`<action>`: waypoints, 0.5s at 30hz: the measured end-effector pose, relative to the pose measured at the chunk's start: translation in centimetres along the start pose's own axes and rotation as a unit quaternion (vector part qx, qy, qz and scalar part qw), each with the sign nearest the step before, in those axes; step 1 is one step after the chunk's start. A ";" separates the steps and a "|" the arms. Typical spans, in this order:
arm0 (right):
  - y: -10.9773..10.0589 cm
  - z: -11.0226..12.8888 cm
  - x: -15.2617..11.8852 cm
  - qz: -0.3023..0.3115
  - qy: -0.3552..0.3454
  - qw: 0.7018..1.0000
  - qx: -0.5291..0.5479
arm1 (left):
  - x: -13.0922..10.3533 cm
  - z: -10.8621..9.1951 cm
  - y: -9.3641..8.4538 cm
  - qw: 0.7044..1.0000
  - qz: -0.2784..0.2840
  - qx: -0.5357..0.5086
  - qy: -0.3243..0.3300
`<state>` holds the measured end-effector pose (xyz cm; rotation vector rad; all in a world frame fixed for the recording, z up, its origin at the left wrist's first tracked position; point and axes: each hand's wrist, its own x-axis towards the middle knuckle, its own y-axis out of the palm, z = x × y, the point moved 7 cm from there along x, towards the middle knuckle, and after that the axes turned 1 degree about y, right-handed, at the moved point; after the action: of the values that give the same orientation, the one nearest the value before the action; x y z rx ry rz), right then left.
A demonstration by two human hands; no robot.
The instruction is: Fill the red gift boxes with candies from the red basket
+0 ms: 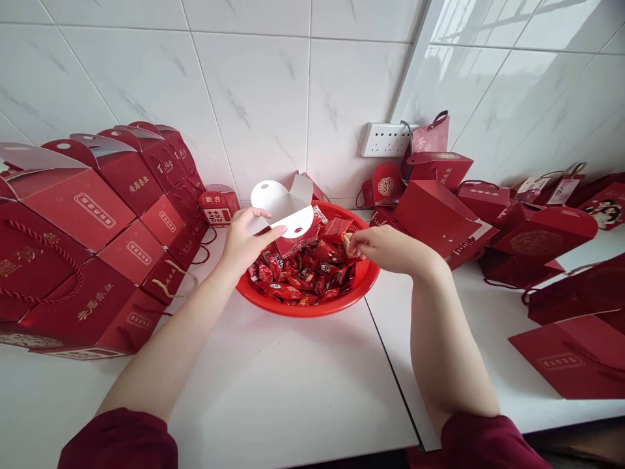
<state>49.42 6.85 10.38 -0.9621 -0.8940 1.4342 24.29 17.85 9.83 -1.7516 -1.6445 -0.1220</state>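
Note:
A red plastic basket [312, 311] full of small red-wrapped candies [305, 273] stands in front of me near the tiled wall. Over its back left part, my left hand [251, 238] grips an open gift box [288, 207], red outside and white inside, with its rounded flaps spread. Fingers and thumb lie on the box's near side. At the basket's right rim, my right hand [368, 247] is closed on a small wrapped candy [347, 244], red with a pale gold part. The candy is partly hidden by the fingers.
Stacked red gift boxes [88, 215] with rope handles fill the left side. More red boxes [439, 221] lie piled on the right, one nearer [571, 355]. A power strip [388, 139] is fixed to the wall. A seam [390, 365] crosses the white table [293, 391].

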 end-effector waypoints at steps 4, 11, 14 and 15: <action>3.9 1.0 1.0 0.173 0.011 0.985 -0.020 | -0.2 0.1 0.3 0.999 0.019 -0.029 -0.015; 6.0 1.6 3.1 0.180 -0.059 0.982 0.013 | -0.2 -0.1 0.5 0.999 0.031 -0.026 0.003; 5.3 1.1 3.3 0.130 -0.071 0.989 0.026 | -0.2 0.1 0.6 0.999 0.038 -0.024 0.005; 5.0 1.0 3.3 0.114 -0.074 0.990 0.024 | -0.2 0.1 0.7 0.999 0.039 -0.024 0.005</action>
<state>46.47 9.78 5.89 -0.9533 -0.8737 1.7322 24.79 17.81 9.35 -1.8455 -1.5751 -0.1338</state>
